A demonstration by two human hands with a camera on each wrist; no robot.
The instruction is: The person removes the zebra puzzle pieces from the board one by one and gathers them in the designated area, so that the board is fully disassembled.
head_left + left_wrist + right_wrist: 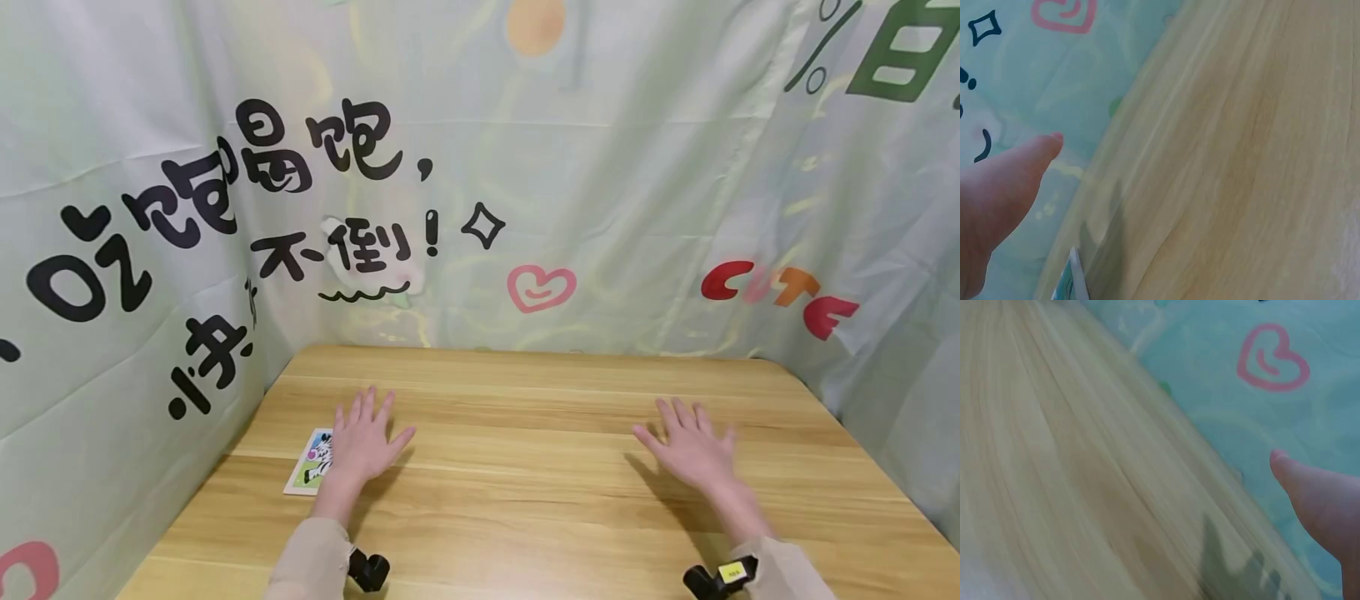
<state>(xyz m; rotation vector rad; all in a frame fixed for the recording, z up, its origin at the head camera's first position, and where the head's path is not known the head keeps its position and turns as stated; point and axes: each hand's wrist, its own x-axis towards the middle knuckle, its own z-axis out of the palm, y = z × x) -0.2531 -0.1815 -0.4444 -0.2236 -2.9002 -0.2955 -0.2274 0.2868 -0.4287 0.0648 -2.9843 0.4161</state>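
With fingers spread, my left hand hovers palm down over the left part of the wooden table. Beside and partly under it in the head view lies a flat picture card or puzzle with a white border and a zebra-like cartoon on green and blue; the hand hides its right side. Only a corner of the card shows in the left wrist view. Over the right part of the table, my right hand is likewise spread and holds nothing. Each wrist view shows just the thumb.
A pale green curtain with black lettering, a pink heart and coloured letters encloses the table's back and sides. Black wrist cameras sit on both beige sleeves. Both hands cast shadows on the tabletop.
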